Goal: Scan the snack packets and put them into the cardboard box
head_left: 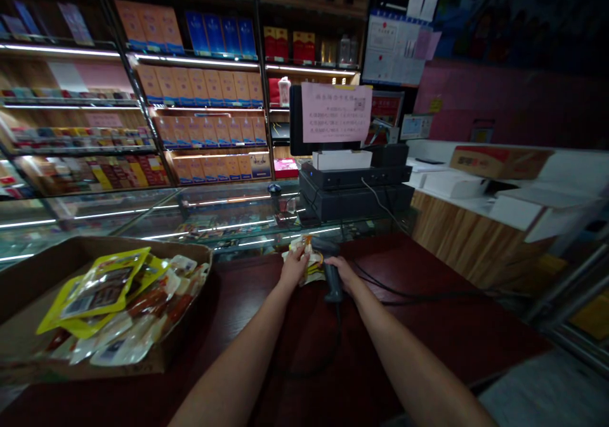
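Note:
My left hand (295,264) is closed on a small plastic food packet (314,275), white with yellow and orange parts, over the dark red counter. Just right of it, my right hand (343,272) has its fingers around the upper handle of a dark grey barcode scanner (333,286). The scanner's head is over the packet, and its cable runs down from the handle. Part of the packet is hidden behind the scanner and my left fingers. To the left, an open cardboard box (190,247) holds several sealed food packets (104,284), some yellow-edged, others clear with reddish-brown contents.
Beyond the counter (228,325) lies a glass display case (228,214). A monitor with a pink paper notice (337,113) stands on black boxy equipment (356,192). Black cables (419,297) cross the counter's right side. Shelves of boxed goods (204,84) line the back wall.

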